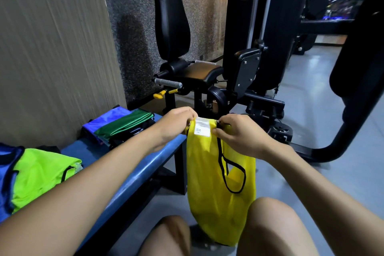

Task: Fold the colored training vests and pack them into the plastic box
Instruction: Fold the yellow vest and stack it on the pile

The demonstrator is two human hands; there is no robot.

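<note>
A yellow training vest [209,183] with black trim and a white label hangs in the air in front of my knees. My left hand [176,124] pinches its top edge on the left, and my right hand [239,133] pinches the top edge on the right by the black trim. On the blue bench [133,174] lie a lime-green vest [41,174] and a blue vest [6,183] at the near left. Folded blue [104,120] and green [122,124] vests sit farther along the bench. No plastic box is in view.
A black gym machine [207,72] with a padded seat stands just beyond the bench. Its curved black frame [342,131] rises at the right. A textured wall [52,48] runs along the left. Grey floor [311,93] stretches to the right.
</note>
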